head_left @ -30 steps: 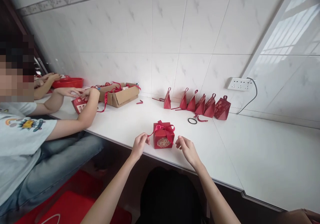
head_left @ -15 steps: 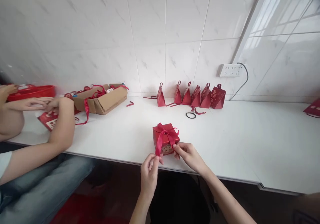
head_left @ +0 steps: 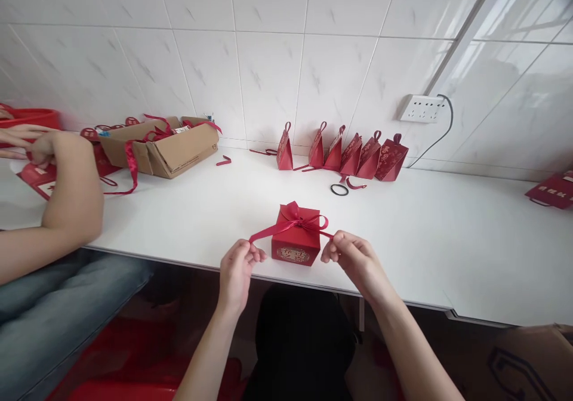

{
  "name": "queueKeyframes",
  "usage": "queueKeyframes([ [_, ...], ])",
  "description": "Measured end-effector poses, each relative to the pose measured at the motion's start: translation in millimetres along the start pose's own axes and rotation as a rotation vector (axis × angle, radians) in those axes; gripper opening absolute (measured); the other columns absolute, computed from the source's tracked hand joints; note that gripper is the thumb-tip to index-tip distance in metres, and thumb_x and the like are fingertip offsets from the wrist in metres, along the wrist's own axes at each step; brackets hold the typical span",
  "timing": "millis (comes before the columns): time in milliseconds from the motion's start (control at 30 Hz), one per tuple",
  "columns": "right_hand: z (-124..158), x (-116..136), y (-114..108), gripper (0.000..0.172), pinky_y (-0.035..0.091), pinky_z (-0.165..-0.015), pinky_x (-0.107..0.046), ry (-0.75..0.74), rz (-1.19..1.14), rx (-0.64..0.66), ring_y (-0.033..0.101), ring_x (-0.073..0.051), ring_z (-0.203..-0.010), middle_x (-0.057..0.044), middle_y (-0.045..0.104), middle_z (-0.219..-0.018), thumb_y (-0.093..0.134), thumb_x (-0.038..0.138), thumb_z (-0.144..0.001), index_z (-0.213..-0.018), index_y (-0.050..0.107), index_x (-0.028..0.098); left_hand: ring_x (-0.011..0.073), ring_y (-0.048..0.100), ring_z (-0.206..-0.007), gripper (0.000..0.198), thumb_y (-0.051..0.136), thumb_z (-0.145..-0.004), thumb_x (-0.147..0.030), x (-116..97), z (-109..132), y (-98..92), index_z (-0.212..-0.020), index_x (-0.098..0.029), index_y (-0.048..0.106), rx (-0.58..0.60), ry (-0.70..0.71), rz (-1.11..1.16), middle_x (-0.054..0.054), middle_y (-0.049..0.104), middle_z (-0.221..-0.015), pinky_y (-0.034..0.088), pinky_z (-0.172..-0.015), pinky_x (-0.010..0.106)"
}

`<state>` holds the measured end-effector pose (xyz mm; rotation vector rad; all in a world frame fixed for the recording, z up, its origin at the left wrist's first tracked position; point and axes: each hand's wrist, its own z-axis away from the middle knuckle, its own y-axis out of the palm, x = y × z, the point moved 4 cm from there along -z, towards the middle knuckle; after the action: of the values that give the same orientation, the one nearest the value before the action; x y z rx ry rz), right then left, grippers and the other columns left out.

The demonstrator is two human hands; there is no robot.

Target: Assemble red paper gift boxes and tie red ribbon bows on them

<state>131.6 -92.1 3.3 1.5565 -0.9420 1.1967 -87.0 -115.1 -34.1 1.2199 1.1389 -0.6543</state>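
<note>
A red gift box (head_left: 295, 243) with a pale printed emblem on its front stands near the front edge of the white table. Across its top a red ribbon (head_left: 299, 224) is tied in a bow. My left hand (head_left: 237, 273) pinches one ribbon tail, stretched out to the left of the box. The other tail is pinched by my right hand (head_left: 356, 261), on the box's right side. Both tails look taut, and neither hand appears to touch the box itself.
Several small red triangular boxes (head_left: 369, 157) line the wall, with a black ring (head_left: 339, 190) before them. Left stands an open cardboard box (head_left: 179, 153) holding ribbons. A co-worker's arm (head_left: 74, 192) rests farther left. A socket strip (head_left: 423, 109) hangs on the wall.
Both hands have moved apart, drawing the ribbon tails out sideways from the box's front. The front emblem now shows fully. My view has tilted up and shifted slightly right.
</note>
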Motion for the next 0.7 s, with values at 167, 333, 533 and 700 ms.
queueKeyframes([
  [167, -4.0, 2.2, -12.6, 0.032, 0.046, -0.073, -0.03, 0.019, -0.135, -0.094, 0.058, -0.016, -0.065, 0.003, 0.046, -0.052, 0.064, 0.041, -0.077, -0.057, 0.056, 0.018, 0.012, 0.047, -0.056, 0.025, 0.055, -0.076, -0.029, -16.6, -16.5, -6.7, -0.055, -0.018, 0.047, -0.023, 0.071, -0.018, -0.002, 0.039, -0.053, 0.044, -0.06, 0.026],
  [333, -5.5, -2.2, -12.0, 0.032, 0.049, -0.074, -0.033, 0.006, -0.219, -0.186, 0.057, -0.015, -0.061, 0.005, 0.041, -0.048, 0.066, 0.038, -0.071, -0.051, 0.052, 0.018, 0.0115, 0.047, -0.057, 0.024, 0.053, -0.075, -0.027, -18.7, -23.5, -8.4, -0.054, -0.018, 0.046, -0.056, 0.088, -0.058, -0.002, 0.038, -0.053, 0.043, -0.061, 0.025],
  [533, 0.1, 1.8, -22.3, 0.03, 0.051, -0.075, -0.033, -0.11, -0.239, -0.35, 0.053, -0.012, -0.057, 0.005, 0.038, -0.051, 0.063, 0.031, -0.07, -0.048, 0.047, 0.019, 0.0098, 0.041, -0.052, 0.021, 0.053, -0.068, -0.024, -23.2, -28.2, -17.9, -0.052, -0.018, 0.041, -0.21, 0.168, -0.001, -0.004, 0.032, -0.05, 0.041, -0.058, 0.025],
  [700, 5.0, 6.7, -40.8, 0.028, 0.053, -0.068, -0.032, -0.165, -0.34, -0.49, 0.043, -0.009, -0.048, 0.007, 0.028, -0.05, 0.056, 0.026, -0.072, -0.051, 0.039, 0.021, 0.008, 0.035, -0.049, 0.019, 0.05, -0.064, -0.029, -27.7, -38.8, -25.7, -0.059, -0.019, 0.035, -0.36, 0.057, 0.134, -0.006, 0.028, -0.053, 0.042, -0.055, 0.024],
])
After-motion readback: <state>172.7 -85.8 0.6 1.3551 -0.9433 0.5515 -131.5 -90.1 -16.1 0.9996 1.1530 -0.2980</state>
